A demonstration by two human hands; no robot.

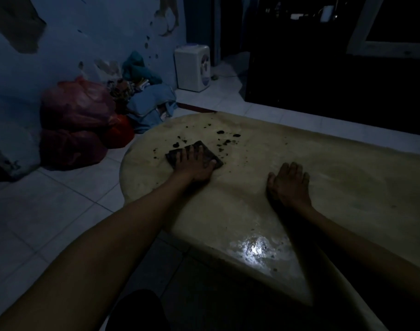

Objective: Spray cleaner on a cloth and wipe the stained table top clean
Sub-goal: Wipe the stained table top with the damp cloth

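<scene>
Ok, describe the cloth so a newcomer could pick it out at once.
Start at the pale table top that fills the middle of the view and go to its rounded far-left end. The left hand presses flat on a dark square cloth there, among black stains; it is the only large straight-edged dark shape.

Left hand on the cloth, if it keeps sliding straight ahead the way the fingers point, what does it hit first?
Probably the dark stains just past the cloth. The left hand presses flat on the cloth, fingers aimed toward the table's far edge. Beyond the stains the way looks free, though depth is unclear.
</scene>
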